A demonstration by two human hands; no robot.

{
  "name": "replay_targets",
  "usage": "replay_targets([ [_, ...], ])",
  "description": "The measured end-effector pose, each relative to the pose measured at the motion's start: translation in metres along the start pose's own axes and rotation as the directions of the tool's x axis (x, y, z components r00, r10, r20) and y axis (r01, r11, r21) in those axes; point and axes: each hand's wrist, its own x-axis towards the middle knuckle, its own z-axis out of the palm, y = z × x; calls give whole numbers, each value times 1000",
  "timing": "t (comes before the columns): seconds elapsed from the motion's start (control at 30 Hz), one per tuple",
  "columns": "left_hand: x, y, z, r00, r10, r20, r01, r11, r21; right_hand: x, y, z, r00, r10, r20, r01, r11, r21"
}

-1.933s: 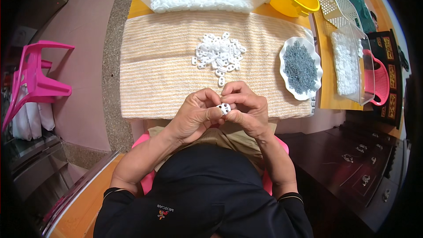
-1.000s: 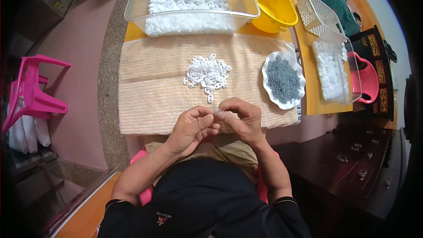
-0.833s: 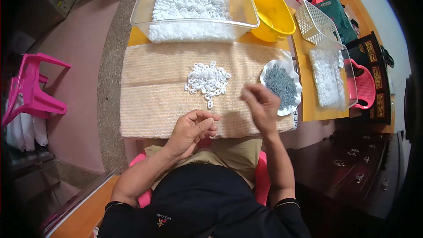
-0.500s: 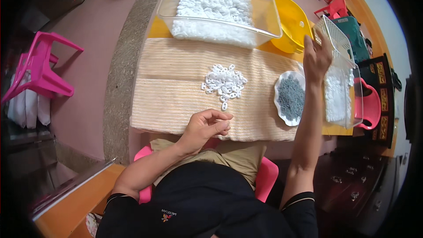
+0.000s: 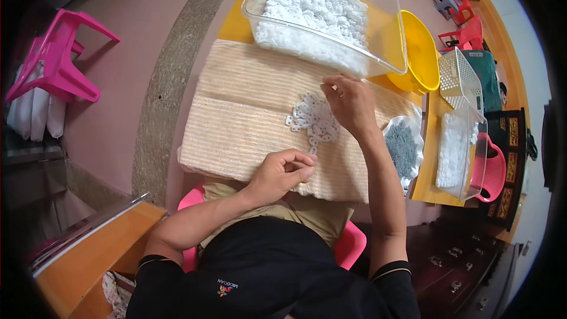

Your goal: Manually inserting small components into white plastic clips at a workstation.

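Observation:
My left hand (image 5: 280,175) hangs over the near edge of the striped cloth, fingers curled and thumb close to the forefinger. Anything between those fingertips is too small to make out. Beyond it lies a loose pile of small white plastic pieces with holes (image 5: 312,116), one or two straying toward me. Over the pile's right side is my right hand (image 5: 352,105), its fingers loosely bent and apart, with nothing visible in them. My right forearm passes beside a white scalloped dish (image 5: 420,149) of small grey parts (image 5: 400,149).
A large clear bin (image 5: 319,53) of white pieces stands at the back, with a yellow bowl (image 5: 422,53) to its right. Further right are a white perforated basket (image 5: 459,80) and a smaller clear bin (image 5: 477,165). A pink stool (image 5: 59,53) stands on the floor at left.
My right hand has come back from the yellow bowl, moving left to the white pile. The left hand keeps nearly the same pose. The whole view has turned a little.

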Motion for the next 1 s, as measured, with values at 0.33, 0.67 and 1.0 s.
replay_targets([
  [0.33,-2,2,-3,999,-33,18,30,992,124,16,-29,22,933,-4,361,77,979,-187],
  [0.67,-3,-1,-1,999,42,33,-47,980,195,15,-40,24,921,-53,385,172,944,-282],
  [1.0,-3,-10,1,994,113,13,-113,976,186,29,-48,24,819,-260,512,436,862,-260],
])
